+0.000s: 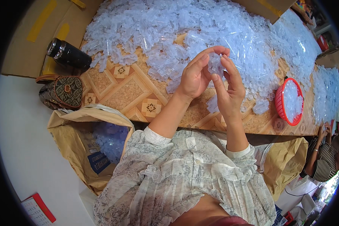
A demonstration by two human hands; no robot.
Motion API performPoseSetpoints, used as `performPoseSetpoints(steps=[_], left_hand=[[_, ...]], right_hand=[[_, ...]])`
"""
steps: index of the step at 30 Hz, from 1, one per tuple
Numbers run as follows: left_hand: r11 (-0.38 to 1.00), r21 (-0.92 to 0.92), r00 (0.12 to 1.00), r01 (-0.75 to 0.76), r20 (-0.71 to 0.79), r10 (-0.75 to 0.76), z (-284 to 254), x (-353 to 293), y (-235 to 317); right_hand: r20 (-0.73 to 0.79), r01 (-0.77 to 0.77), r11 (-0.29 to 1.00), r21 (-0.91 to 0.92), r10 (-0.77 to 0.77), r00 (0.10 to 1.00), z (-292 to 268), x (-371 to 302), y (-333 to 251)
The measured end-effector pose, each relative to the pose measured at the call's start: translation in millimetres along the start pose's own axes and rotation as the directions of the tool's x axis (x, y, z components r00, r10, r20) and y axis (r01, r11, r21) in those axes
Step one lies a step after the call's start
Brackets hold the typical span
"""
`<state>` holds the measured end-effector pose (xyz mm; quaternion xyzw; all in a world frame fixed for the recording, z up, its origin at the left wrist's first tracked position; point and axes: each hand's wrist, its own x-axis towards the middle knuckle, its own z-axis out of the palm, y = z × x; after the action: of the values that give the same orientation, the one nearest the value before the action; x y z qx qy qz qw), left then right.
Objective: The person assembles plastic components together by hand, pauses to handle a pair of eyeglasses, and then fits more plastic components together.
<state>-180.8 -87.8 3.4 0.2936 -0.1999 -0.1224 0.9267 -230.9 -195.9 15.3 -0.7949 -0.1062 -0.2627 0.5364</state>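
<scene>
Evidently, the clear plastic piece (216,64) sits between the two hands, raised over the bench (133,92). The left hand (195,78) comes at it from the left, its fingers arching over the far side; the right hand (231,88) comes from the near right, its thumb just beside the piece. Both hands' fingers look closed on it, about equally near; its long axis is too masked to tell. Beyond lies the broad heap of clear plastic pieces (158,22), spreading far and right. Small round pieces (252,92) lie just right of the right hand, then the red basket (278,103), near the bench's near edge. Patterned bench top shows left of the left forearm, reaching to the brown bag (64,92) and black bottle (73,54).
</scene>
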Motion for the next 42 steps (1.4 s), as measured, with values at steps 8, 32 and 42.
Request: performPoseSetpoints(steps=[8, 32, 42], left_hand=[[0.999, -0.034, 1.0, 0.019, 0.004, -0.019, 1.1, 0.5, -0.4], [0.998, -0.029, 0.998, 0.054, -0.014, -0.055, 1.3, -3.1, -2.0], [0.989, -0.097, 0.986, 0.109, -0.117, -0.12, 5.6, -5.2, -1.8]], right_hand=[[-0.042, -0.014, 0.999, 0.037, 0.016, 0.999, -0.2, -0.6, 2.0], [-0.011, 0.032, 0.996, -0.081, -0.033, 0.999, 0.7, -3.3, 4.4], [0.028, 0.234, 0.909, -0.344, -0.239, 0.971, 7.2, -1.0, 5.0]])
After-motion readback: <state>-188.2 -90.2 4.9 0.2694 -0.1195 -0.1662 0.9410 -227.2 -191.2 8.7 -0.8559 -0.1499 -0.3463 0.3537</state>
